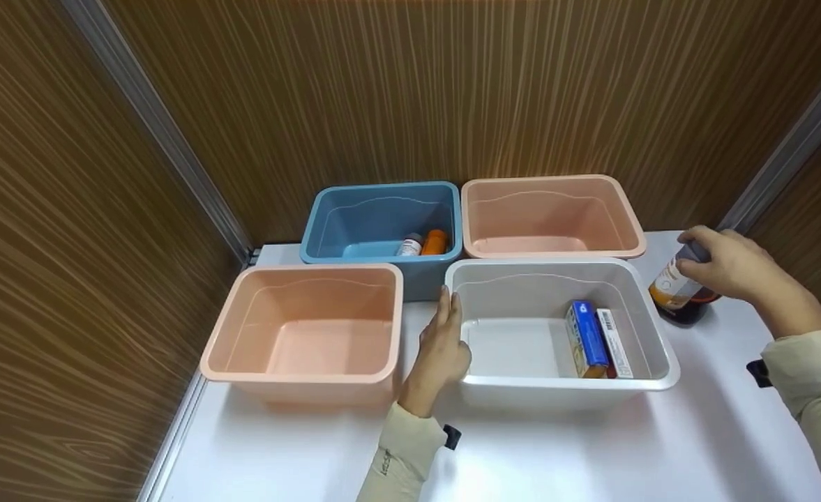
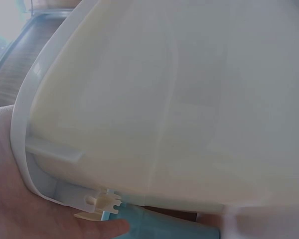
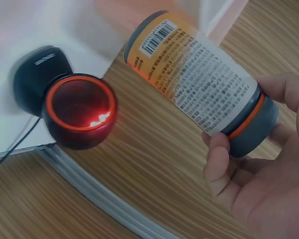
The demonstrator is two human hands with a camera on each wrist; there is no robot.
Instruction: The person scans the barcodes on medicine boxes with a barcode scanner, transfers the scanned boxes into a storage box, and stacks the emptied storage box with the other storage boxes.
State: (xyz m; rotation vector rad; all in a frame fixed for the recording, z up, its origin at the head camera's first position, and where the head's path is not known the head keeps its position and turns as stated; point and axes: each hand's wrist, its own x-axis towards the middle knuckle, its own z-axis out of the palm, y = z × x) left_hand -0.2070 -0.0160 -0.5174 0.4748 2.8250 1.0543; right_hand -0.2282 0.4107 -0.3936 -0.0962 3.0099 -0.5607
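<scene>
The right hand (image 1: 727, 265) has its fingers and thumb bent around the gray cap of a bottle (image 1: 671, 284). The bottle is tipped over, at two o'clock from the white bin (image 1: 543, 382). It is near a round black scanner (image 3: 80, 102), but they do not touch. The scanner shines red.

The left hand (image 1: 441, 352) has its fingers out straight and rests on the white bin's edge, at nine o'clock. Inside that bin, toward four o'clock, are a blue box (image 1: 586, 338) and a thin white box (image 1: 614, 343).

The blue bin (image 1: 381, 261) sits at ten o'clock from the white one. An orange bottle (image 1: 435, 242) and a small white bottle (image 1: 410, 245) lie in it. One peach bin (image 1: 550, 202) is at twelve o'clock, and another peach bin (image 1: 298, 394) is at nine. They all stand on a white table (image 1: 522, 453).
</scene>
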